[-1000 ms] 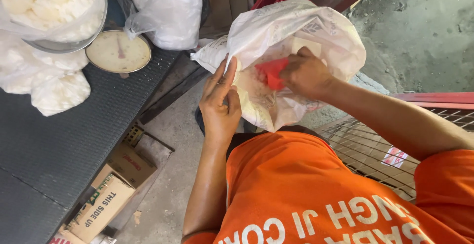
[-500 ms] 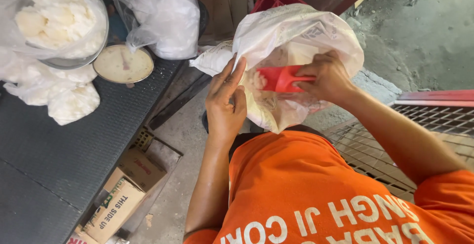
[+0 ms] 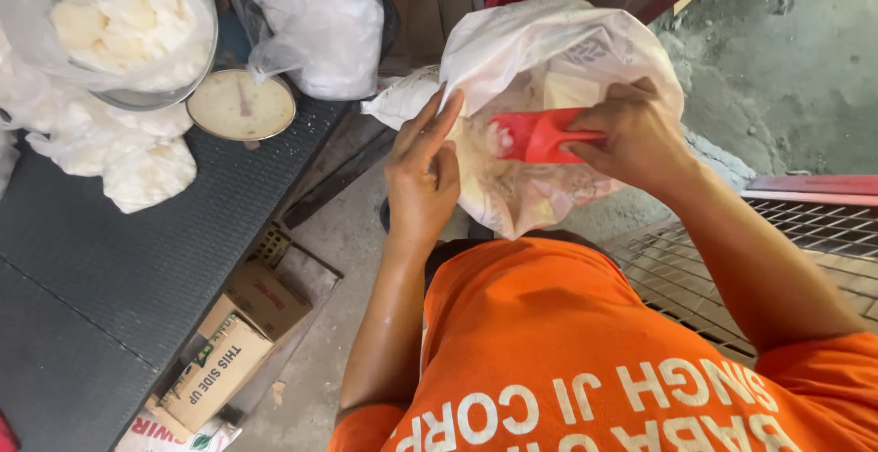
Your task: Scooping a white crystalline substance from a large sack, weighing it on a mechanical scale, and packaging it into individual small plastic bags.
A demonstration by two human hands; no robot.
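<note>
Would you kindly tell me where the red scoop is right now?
In the head view, the red scoop is right of centre, gripped by the right hand inside the white plastic bag, whose rim the left hand holds.

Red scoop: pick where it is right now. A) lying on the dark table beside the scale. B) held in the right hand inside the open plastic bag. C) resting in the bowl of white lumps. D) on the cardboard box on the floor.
B: the right hand grips the red scoop inside the mouth of the plastic bag, which the left hand holds open.
</note>
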